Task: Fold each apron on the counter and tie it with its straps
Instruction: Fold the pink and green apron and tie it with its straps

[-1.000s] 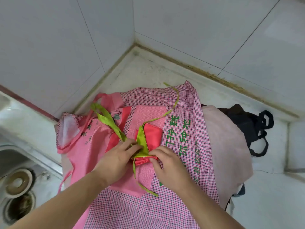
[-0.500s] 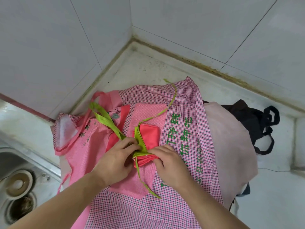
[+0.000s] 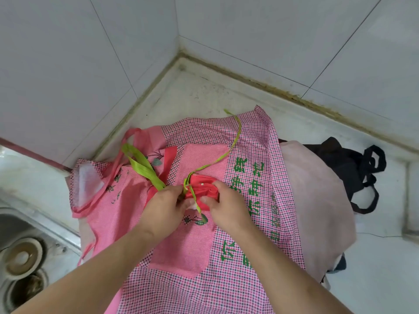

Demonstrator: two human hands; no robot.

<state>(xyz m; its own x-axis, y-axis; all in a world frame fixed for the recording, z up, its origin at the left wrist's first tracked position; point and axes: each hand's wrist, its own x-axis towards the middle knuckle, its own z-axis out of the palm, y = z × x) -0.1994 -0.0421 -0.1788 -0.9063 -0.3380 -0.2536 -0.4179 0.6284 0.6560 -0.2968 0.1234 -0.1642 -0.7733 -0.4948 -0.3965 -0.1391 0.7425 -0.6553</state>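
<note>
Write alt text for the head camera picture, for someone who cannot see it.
Two hands, left hand and right hand, hold a small folded red apron and work its green straps around it. The bundle lies on a pile of pink checked aprons on a white counter, with a sink to the left.

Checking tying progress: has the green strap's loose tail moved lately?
Yes: green strap tail drew up toward the red bundle, away from the pink pocket's lower edge.

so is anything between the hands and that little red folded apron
Nothing visible. Both the left hand and right hand already grip the red folded apron, with its green strap running between them over the bundle.
</note>
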